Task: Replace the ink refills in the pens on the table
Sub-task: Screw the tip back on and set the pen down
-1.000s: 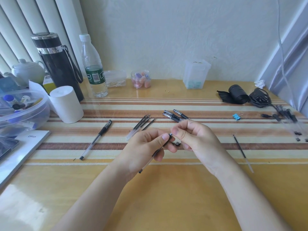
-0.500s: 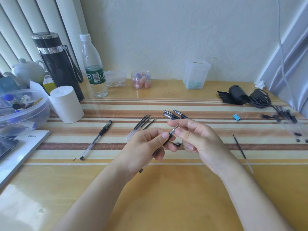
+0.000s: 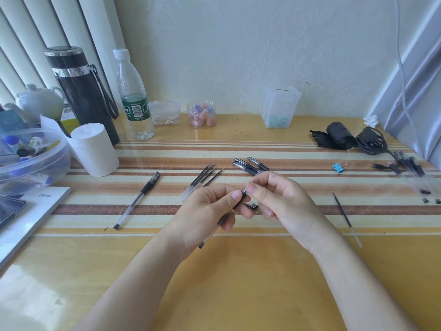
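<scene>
Closest to me, both forearms reach in over the yellow worktop [image 3: 238,283]. My left hand [image 3: 205,211] has its fingers curled round the held pen [image 3: 213,232], whose clear barrel slants down and out below the palm. My right hand [image 3: 281,199] meets it at the top, thumb and forefinger clamped together on that pen's front end. I cannot tell whether the tip piece there is screwed on or loose. Just under the two hands a small black cap [image 3: 254,206] lies on the striped mat [image 3: 298,209], partly hidden by my fingers. To the left a loose pen [image 3: 137,200] lies slanted on the mat, well apart from my hands. To the right a single refill [image 3: 343,210] lies alone. Just beyond my left hand sits a bundle of refills [image 3: 202,179], and beside it, past my right hand, a group of black-gripped pens [image 3: 250,166]. Farther right are a blue binder clip [image 3: 337,167] and some clear pen barrels [image 3: 415,173] near the edge. At the far left stand a white roll [image 3: 94,149], a plastic bowl [image 3: 47,161], a black flask [image 3: 81,91] and a water bottle [image 3: 133,96]. Along the wall sit a small jar [image 3: 201,114] and a clear box [image 3: 280,107].
</scene>
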